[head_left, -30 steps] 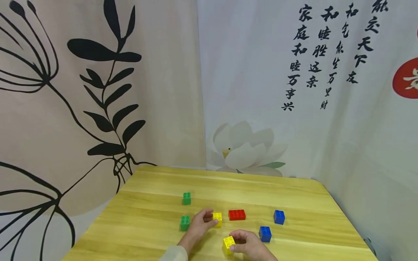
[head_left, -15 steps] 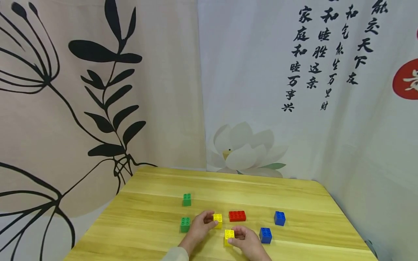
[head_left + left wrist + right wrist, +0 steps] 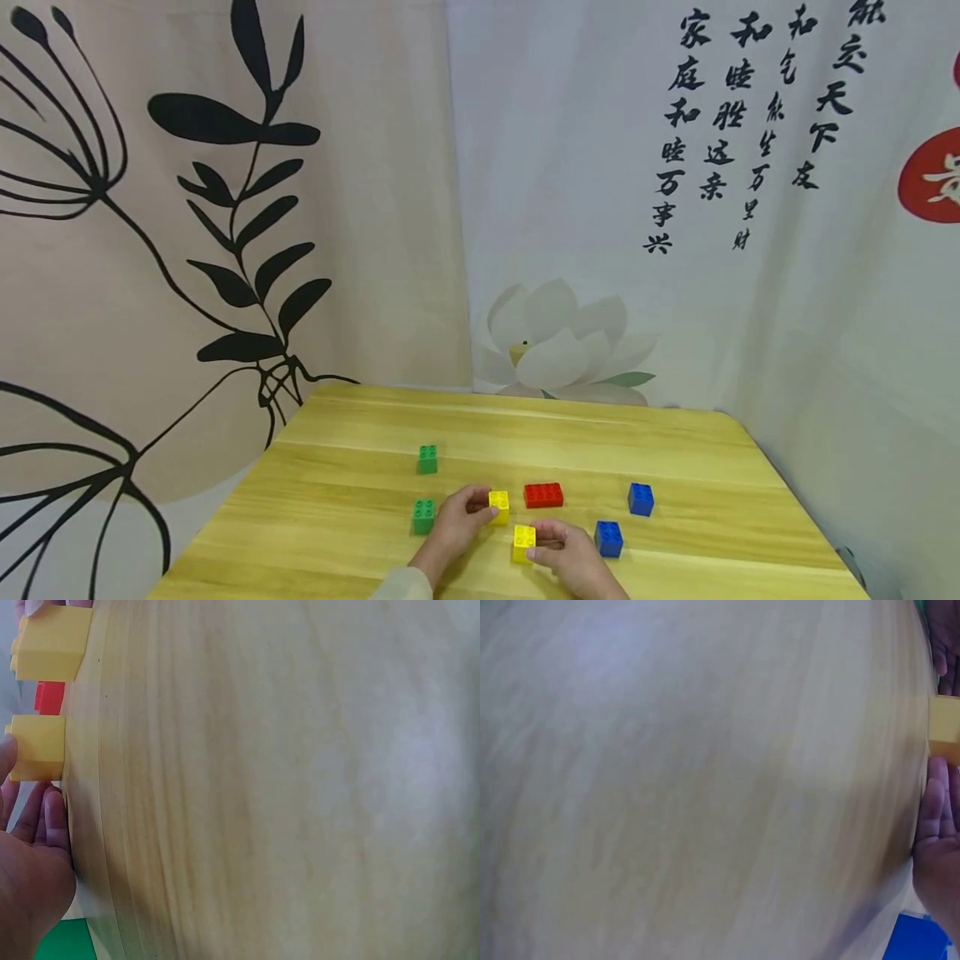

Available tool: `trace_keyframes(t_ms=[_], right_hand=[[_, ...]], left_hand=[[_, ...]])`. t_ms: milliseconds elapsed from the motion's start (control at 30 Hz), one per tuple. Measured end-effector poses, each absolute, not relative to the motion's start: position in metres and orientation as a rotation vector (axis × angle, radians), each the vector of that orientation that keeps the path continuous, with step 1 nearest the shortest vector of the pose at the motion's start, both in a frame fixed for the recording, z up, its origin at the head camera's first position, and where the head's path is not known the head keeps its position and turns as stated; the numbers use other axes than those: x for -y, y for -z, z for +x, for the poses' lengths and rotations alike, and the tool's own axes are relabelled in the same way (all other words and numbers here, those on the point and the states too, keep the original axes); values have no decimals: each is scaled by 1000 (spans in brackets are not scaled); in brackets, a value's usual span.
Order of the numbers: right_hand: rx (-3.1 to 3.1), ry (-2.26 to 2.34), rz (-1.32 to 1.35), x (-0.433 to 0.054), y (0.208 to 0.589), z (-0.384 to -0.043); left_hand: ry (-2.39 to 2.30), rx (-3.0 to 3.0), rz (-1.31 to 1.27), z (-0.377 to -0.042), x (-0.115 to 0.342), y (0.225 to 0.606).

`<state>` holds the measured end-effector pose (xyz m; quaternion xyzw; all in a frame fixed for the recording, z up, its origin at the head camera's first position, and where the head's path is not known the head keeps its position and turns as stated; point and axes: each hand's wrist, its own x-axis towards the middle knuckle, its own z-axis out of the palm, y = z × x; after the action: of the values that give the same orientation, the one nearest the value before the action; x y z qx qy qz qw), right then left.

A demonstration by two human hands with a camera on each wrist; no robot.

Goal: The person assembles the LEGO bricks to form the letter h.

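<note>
My left hand [image 3: 454, 525] pinches a yellow toy brick [image 3: 498, 507] between thumb and fingers, and this brick stands studs up on the table. Closer to me, my right hand [image 3: 573, 557] grips another yellow brick [image 3: 523, 544] by its right side. A small gap separates the two yellow bricks in the head view. In the left wrist view the left hand's brick [image 3: 37, 748] touches the thumb. At the right edge of the right wrist view, a yellow brick [image 3: 945, 724] shows beyond the right fingertips [image 3: 937, 769].
Two green bricks [image 3: 423, 517] lie left of the left hand, one farther back. A longer red brick [image 3: 543, 495] lies behind the yellow pair. Two blue bricks [image 3: 609, 539] sit to the right. The wooden table [image 3: 360, 433] ends at a printed curtain [image 3: 397, 250].
My right hand has moved its yellow brick slightly away from me and straightened it, bringing it nearer the other yellow brick. The left hand has stayed in place.
</note>
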<state>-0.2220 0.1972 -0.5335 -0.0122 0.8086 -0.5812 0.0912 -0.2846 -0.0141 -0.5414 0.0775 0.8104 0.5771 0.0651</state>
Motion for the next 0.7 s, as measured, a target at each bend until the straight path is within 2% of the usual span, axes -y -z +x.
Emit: trace_keyframes(t_ms=[400,700], right_hand=[[-2404,1680,71,-196,534,-223],[-2454,1677,-10,-196,529,-225]], left_hand=[[-1755,-2431,262,-282,15,541],[-1772,-2463,331,-288,16,539]])
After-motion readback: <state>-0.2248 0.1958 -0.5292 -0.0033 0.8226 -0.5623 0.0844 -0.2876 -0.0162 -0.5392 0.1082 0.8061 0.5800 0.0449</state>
